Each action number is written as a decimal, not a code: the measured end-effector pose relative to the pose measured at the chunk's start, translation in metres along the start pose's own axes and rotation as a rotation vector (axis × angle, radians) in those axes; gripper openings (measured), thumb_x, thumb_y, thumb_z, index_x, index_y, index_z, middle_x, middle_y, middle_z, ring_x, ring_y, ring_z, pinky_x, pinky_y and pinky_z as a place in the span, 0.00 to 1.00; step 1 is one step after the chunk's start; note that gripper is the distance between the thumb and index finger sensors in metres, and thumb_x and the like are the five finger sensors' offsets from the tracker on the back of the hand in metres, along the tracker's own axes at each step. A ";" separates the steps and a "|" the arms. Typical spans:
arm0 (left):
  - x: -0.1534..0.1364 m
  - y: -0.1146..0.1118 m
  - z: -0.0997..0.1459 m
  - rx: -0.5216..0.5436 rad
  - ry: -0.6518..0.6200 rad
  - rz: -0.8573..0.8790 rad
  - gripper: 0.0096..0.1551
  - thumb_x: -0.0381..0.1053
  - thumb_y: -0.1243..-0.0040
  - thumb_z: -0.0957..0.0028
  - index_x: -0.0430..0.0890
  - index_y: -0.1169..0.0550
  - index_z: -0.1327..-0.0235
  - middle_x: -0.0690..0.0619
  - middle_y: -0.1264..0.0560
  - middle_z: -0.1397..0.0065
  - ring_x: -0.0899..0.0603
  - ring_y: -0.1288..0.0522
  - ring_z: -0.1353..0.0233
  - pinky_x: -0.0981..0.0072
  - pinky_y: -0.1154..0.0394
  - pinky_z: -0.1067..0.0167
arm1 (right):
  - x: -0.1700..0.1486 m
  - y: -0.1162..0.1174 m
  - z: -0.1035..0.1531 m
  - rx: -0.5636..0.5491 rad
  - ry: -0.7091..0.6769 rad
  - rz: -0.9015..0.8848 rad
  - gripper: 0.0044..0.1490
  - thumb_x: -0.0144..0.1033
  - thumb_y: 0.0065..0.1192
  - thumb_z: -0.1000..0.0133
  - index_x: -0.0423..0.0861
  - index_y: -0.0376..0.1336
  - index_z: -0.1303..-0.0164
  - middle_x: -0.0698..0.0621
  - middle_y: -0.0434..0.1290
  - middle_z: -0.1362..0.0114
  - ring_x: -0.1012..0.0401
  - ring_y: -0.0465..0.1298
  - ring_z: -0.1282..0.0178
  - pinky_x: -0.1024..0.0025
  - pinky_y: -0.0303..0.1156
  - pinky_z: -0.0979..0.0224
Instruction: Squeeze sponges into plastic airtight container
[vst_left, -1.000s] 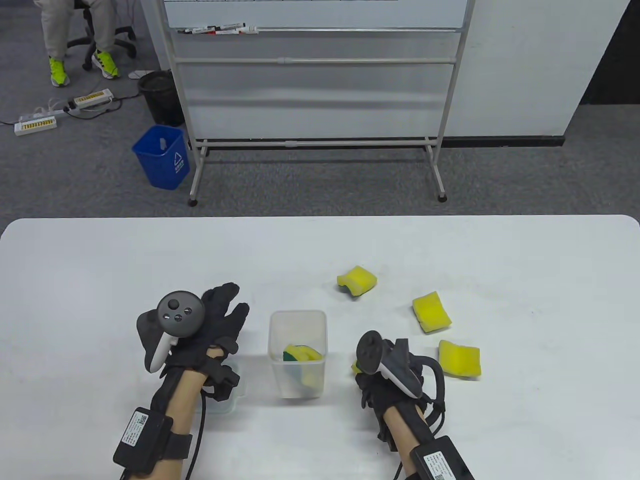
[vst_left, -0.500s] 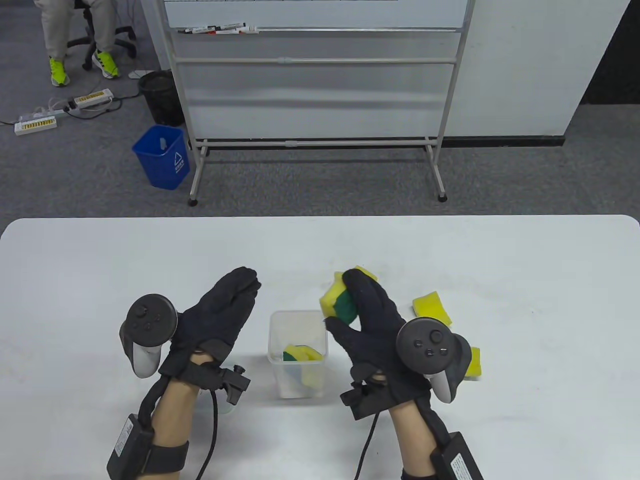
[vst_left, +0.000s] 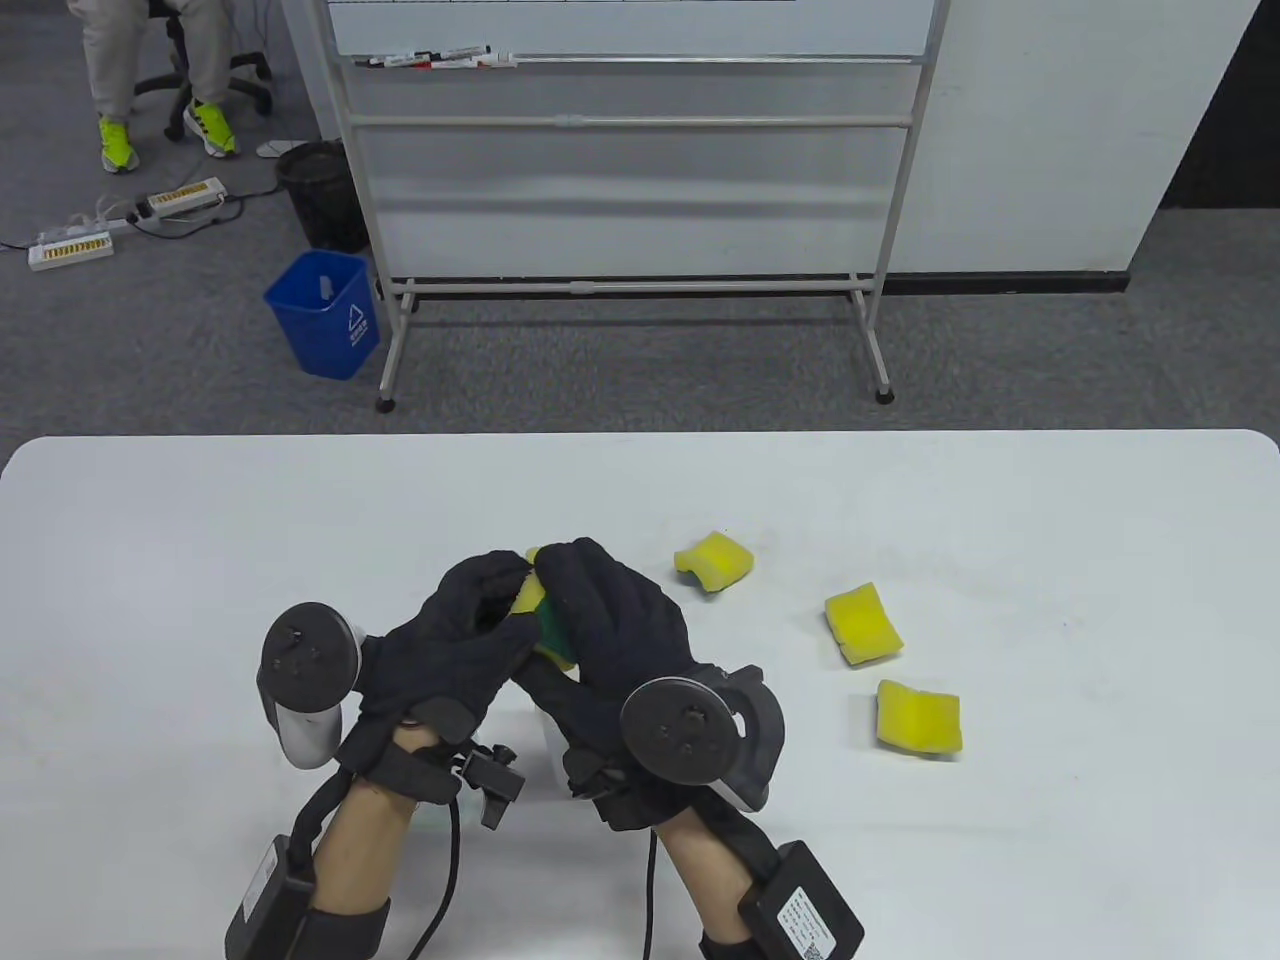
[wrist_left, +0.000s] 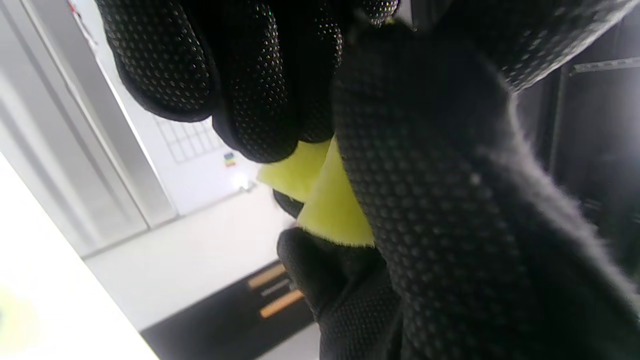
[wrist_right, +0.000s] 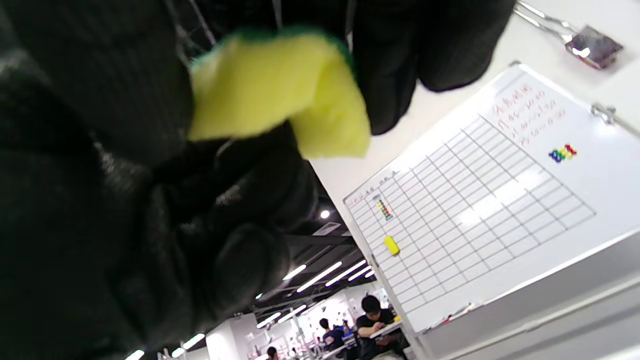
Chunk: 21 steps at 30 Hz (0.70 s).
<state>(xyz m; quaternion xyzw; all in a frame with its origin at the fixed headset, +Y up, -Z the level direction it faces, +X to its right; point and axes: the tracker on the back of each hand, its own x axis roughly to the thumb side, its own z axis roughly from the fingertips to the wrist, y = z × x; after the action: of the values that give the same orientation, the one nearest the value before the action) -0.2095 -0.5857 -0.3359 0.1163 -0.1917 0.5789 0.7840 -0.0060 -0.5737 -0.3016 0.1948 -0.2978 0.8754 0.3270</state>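
Note:
Both hands squeeze one yellow-and-green sponge (vst_left: 535, 612) between them, above the clear plastic container (vst_left: 550, 740). The hands hide nearly all of the container; only a sliver shows under the right wrist. My left hand (vst_left: 490, 612) presses the sponge from the left and my right hand (vst_left: 585, 610) wraps it from the right. The folded sponge shows between the gloved fingers in the left wrist view (wrist_left: 330, 200) and in the right wrist view (wrist_right: 275, 90). The sponge inside the container is hidden.
Three loose yellow sponges lie on the white table (vst_left: 1050, 560) to the right: one at the back (vst_left: 714, 562), one in the middle (vst_left: 864, 624), one nearest the front (vst_left: 919, 717). A whiteboard stand is beyond the table's far edge.
My right hand lifted a sponge from the table and carried it left over the container. My left hand rose and closed in on it, so both hands now squeeze it.

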 end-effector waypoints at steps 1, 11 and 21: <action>-0.002 -0.001 0.001 0.037 0.013 -0.013 0.37 0.60 0.33 0.51 0.44 0.30 0.34 0.47 0.19 0.39 0.43 0.15 0.42 0.51 0.17 0.43 | 0.001 0.002 0.001 0.005 -0.001 0.023 0.58 0.58 0.77 0.56 0.54 0.53 0.18 0.46 0.65 0.17 0.44 0.72 0.23 0.42 0.64 0.23; -0.023 0.006 -0.003 0.059 0.035 0.167 0.30 0.54 0.33 0.50 0.45 0.26 0.37 0.51 0.15 0.44 0.47 0.12 0.47 0.55 0.15 0.47 | -0.018 0.002 -0.001 0.033 0.057 -0.184 0.56 0.58 0.74 0.54 0.53 0.53 0.18 0.47 0.65 0.17 0.45 0.72 0.23 0.42 0.65 0.23; -0.021 -0.002 -0.003 0.028 -0.012 0.195 0.33 0.56 0.35 0.49 0.45 0.29 0.32 0.49 0.15 0.44 0.45 0.13 0.46 0.52 0.17 0.44 | -0.030 -0.001 -0.004 0.019 0.128 -0.231 0.44 0.49 0.77 0.55 0.46 0.66 0.28 0.49 0.81 0.38 0.54 0.84 0.42 0.46 0.70 0.27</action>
<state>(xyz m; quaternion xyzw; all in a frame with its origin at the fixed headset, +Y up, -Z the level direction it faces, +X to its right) -0.2126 -0.6031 -0.3481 0.1114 -0.1989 0.6543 0.7211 0.0154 -0.5838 -0.3199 0.1746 -0.2435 0.8454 0.4422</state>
